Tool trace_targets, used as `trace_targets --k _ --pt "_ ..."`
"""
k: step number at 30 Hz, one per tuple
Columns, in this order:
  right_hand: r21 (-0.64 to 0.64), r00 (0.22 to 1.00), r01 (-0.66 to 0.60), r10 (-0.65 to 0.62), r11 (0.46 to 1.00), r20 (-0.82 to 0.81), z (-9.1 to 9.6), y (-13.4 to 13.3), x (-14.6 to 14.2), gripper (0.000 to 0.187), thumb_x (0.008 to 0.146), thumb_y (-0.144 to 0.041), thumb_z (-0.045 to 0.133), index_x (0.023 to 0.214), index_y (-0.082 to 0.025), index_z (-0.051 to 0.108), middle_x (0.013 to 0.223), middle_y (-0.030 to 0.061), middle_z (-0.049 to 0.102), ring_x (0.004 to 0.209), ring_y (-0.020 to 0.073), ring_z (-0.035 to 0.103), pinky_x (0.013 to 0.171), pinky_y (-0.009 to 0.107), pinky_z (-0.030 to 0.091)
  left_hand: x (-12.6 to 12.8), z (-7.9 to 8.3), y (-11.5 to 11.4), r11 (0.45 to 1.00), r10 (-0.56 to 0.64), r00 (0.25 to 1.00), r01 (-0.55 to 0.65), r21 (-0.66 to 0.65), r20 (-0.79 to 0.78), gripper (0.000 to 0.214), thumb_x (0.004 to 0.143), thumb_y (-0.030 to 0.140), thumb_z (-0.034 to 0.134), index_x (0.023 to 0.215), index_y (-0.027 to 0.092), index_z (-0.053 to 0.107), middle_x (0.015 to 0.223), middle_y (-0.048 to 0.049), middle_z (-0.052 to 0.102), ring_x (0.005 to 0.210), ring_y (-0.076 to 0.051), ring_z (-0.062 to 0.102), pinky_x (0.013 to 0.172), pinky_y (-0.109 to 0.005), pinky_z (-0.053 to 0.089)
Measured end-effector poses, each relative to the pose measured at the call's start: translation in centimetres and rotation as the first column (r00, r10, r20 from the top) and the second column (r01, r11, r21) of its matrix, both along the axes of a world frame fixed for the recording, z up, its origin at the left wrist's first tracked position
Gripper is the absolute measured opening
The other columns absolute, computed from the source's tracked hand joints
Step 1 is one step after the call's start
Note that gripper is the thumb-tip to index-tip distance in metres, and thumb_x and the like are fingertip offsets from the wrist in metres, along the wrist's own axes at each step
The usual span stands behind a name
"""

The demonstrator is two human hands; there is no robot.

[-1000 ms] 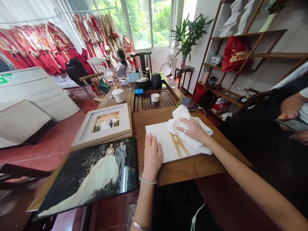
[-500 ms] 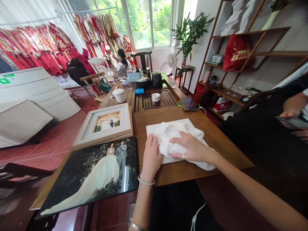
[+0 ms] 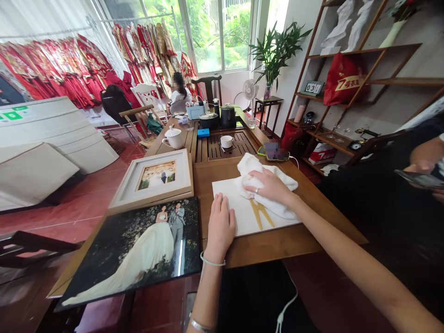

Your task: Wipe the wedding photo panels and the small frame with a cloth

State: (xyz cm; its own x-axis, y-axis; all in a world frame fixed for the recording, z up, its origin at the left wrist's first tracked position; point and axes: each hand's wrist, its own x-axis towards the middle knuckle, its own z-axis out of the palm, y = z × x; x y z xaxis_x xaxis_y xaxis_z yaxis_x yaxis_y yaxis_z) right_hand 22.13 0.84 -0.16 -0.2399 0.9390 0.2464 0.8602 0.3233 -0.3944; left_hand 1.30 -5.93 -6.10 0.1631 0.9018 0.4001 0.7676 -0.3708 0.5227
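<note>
A white board [image 3: 227, 187] lies on the near part of the wooden table, with two tan strips [image 3: 261, 216] forming a V on its surface. Fingers stretched out, my left hand [image 3: 222, 224] rests flat on the board's left edge. My right hand [image 3: 268, 187] grips a bunched white towel [image 3: 249, 166] and presses it on the board's far right part; the towel's loose end spreads over the board's right side. To the left are a large glossy wedding photo [image 3: 145, 249] and, behind it, a light wooden picture frame [image 3: 152, 180] with a smaller photo.
Behind the board, a phone [image 3: 274, 152] with a cable lies by the slatted tea tray [image 3: 239, 142], which bears a white cup [image 3: 226, 141]. A lidded white teapot [image 3: 172, 137] stands left of it. At right sits a person holding a phone [image 3: 419, 178].
My right hand has slid the towel away from me across the board, uncovering the tan strips and more white surface. My left hand stays on the board's left edge.
</note>
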Motion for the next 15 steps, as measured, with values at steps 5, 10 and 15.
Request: trace_targets --k 5,10,15 --pt "0.03 0.977 -0.103 0.096 0.994 0.191 0.6 -0.1 -2.9 0.043 0.09 -0.051 0.054 0.121 -0.024 0.064 0.119 0.0172 0.059 0.112 0.0369 0.053 0.091 0.052 0.043 0.0 -0.3 0.0 0.998 0.025 0.999 -0.027 0.064 0.033 0.038 0.096 0.021 0.037 0.131 0.01 0.05 0.144 -0.0221 0.045 0.141 -0.033 0.035 0.113 -0.058 0.034" --pt "0.014 0.902 -0.371 0.357 0.928 0.242 1.2 -4.0 -2.9 0.035 0.084 -0.042 0.064 0.114 -0.024 0.068 0.108 0.0144 0.06 0.106 0.0335 0.053 0.09 0.048 0.043 -0.2 -0.3 -0.1 0.996 0.04 0.997 -0.046 0.082 0.07 0.04 0.095 0.014 0.035 0.132 0.007 0.046 0.136 -0.0247 0.047 0.133 -0.032 0.039 0.109 -0.057 0.038" --pt "-0.021 0.881 -0.424 0.417 0.906 0.224 1.3 -6.9 -1.4 0.03 0.079 -0.035 0.069 0.107 -0.024 0.071 0.099 0.0125 0.059 0.096 0.0301 0.055 0.084 0.043 0.044 -0.2 -0.7 0.1 0.993 0.035 0.998 -0.041 0.112 0.061 0.039 0.095 0.014 0.034 0.131 0.009 0.047 0.135 -0.0217 0.048 0.131 -0.031 0.04 0.109 -0.057 0.039"
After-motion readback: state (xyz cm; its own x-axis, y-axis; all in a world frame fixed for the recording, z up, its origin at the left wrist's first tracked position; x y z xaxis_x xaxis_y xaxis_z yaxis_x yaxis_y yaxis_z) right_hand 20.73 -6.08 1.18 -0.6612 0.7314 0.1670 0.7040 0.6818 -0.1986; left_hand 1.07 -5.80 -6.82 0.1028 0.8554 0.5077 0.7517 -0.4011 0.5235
